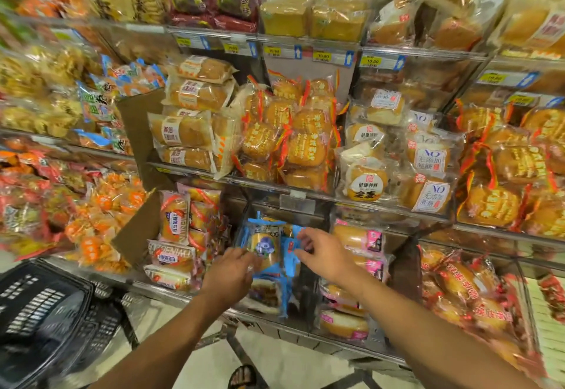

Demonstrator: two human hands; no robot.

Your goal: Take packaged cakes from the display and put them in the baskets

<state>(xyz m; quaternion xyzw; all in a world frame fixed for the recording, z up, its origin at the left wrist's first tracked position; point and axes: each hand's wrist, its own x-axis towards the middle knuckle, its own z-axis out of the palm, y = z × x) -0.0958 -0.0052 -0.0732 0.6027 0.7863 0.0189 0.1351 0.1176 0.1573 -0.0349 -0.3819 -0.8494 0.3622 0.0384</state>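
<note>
Yellow price tags (272,51) up top; brown cardboard flap (137,131) left; sandalled foot (243,376) on pale floor (275,355).

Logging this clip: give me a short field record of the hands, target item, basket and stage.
left hand: at lower edge of blue-wrapped blueberry cake packet; grip unclear
right hand: fingers relaxed, at the same packet's right side
basket: black plastic mesh basket, lower left; no cakes visible inside
stage: reaching, cake not yet in basket
</note>
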